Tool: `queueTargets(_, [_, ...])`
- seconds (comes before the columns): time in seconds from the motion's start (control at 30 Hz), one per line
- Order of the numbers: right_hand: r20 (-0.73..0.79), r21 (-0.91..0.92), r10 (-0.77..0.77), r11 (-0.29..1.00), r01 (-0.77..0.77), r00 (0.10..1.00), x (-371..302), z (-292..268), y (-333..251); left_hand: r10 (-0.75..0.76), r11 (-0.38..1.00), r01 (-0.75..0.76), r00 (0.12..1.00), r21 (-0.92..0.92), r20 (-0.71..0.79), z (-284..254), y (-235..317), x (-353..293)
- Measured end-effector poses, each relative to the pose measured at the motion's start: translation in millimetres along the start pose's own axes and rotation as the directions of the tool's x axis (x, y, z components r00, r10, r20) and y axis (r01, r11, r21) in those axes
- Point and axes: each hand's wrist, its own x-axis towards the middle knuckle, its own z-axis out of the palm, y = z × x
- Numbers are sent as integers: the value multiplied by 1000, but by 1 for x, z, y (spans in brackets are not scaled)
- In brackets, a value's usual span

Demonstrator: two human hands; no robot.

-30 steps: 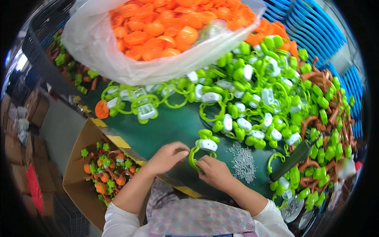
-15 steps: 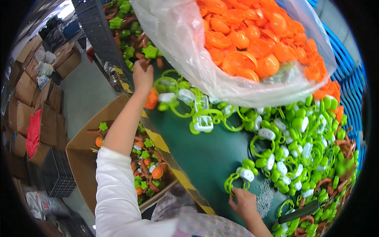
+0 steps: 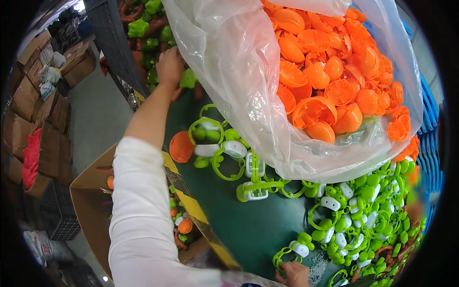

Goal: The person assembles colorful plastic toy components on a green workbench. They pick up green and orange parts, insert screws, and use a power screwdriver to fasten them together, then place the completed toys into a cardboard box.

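Observation:
My left hand [image 3: 170, 68] reaches far forward to a heap of brown plastic branch-like pieces and green star-shaped pieces [image 3: 138, 28]. Its fingers are curled, and what they grip is hidden. Just right of that hand lies one green star piece [image 3: 188, 79]. Low in the view, the fingers of my right hand [image 3: 295, 274] close on the rim of a green plastic ring with a white part [image 3: 300, 249], which rests on the green work surface [image 3: 234, 225]. An orange half shell [image 3: 181, 147] and several green-and-white ring pieces [image 3: 234, 149] lie between my hands.
A clear plastic bag [image 3: 229, 62] full of orange half shells [image 3: 339, 91] bulges over the surface. Green-and-white pieces [image 3: 356, 225] are heaped at right. A cardboard box [image 3: 91, 201] of mixed parts stands left, past the yellow-black striped edge [image 3: 193, 210]. Blue racks [image 3: 430, 158] stand far right.
My left hand has pushed farther into the brown and green heap. The whole view has shifted, so the bag and ring pieces sit lower; my right hand stays at the same ring.

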Motion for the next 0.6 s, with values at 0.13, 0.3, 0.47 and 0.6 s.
queueTargets(0.13, [-39,62,21,998,-18,999,11,-11,-13,157,953,-178,982,-244,-105,-31,14,-47])
queueTargets(0.3, [-11,-127,-57,990,55,998,1,1,1,266,953,-289,942,-91,-206,-41,-3,-46])
queueTargets(0.47, [-53,-162,-65,985,56,996,3,0,-4,248,957,-272,946,97,208,-4,-12,-50])
queueTargets(0.6, [-62,-163,-70,985,59,996,1,3,-4,86,913,-191,954,361,288,3,2,-36])
